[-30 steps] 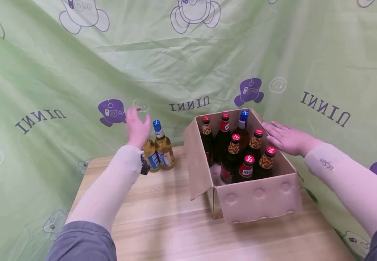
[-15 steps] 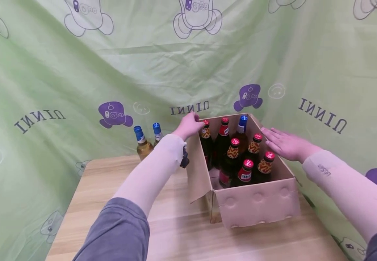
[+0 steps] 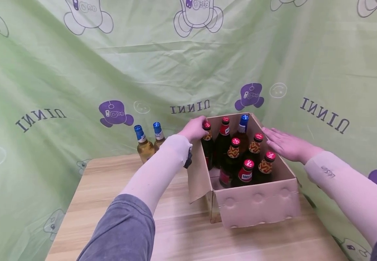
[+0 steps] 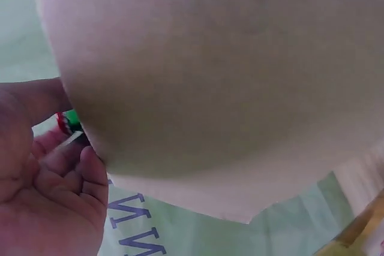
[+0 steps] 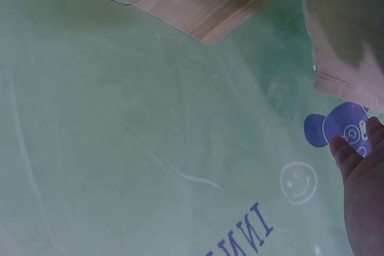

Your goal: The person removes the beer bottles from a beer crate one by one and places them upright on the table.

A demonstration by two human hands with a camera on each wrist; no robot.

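My left hand (image 3: 193, 129) pinches the neck of a dark beer bottle (image 3: 207, 148) with a red cap and patterned neck label. That bottle stands upright in the back left corner of an open cardboard box (image 3: 256, 204). In the left wrist view, fingers curl about the bottle's neck behind a broad cardboard flap (image 4: 198, 88), which hides most of the bottle. My right hand (image 3: 289, 145) lies flat with straight fingers along the box's right rim. Several more bottles stand inside, mostly red-capped, plus one blue-capped bottle (image 3: 243, 127) at the back.
Two amber bottles with blue caps, one in front (image 3: 145, 146) and another (image 3: 159, 136) beside it, stand left of the box, partly behind my left arm. The wooden table (image 3: 110, 188) ends against a green printed curtain (image 3: 136, 65). Box flaps hang outward at the left and front.
My left hand has moved right, from near the amber bottles to the box's back left corner, and now grips the red-capped bottle there. The right hand stays at the box's right rim.
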